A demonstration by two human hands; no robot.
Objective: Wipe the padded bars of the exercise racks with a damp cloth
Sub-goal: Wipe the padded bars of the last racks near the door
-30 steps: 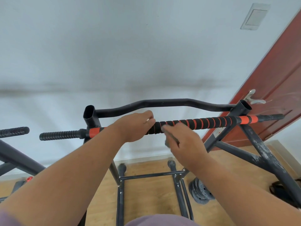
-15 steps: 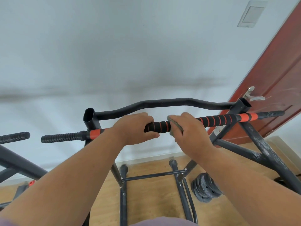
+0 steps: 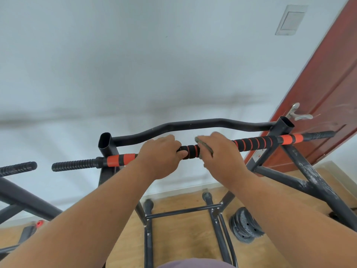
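Across the middle of the frame runs the padded bar (image 3: pixel 255 142) of a black exercise rack (image 3: pixel 301 171), wrapped in black foam with orange stripes and slanting slightly up toward the right. Both hands sit on it near the centre of the frame. The left hand (image 3: pixel 160 157) curls around the bar, its thumb showing under the foam on the near side. Just to its right, with a short stretch of bare foam between them, the right hand (image 3: pixel 222 153) grips the bar through a grey-green cloth (image 3: pixel 204 147); only a folded edge of the cloth shows at the hand's left side, pressed against the padding.

Behind the hands a bare black curved bar (image 3: pixel 193 125) joins the rack's 2 open-topped uprights. At the left end of the padded bar a ribbed black grip (image 3: pixel 75 165) sticks out past the upright, and another ribbed end (image 3: pixel 17 168) of a second rack shows at the far left edge. In the lower right, a stack of dark weight plates (image 3: pixel 245 227) lies on the wooden floor (image 3: pixel 183 244). A red-brown door (image 3: pixel 328 93) with a metal handle (image 3: pixel 295 114) fills the right edge, and a pale wall (image 3: pixel 135 64) takes up the upper frame.
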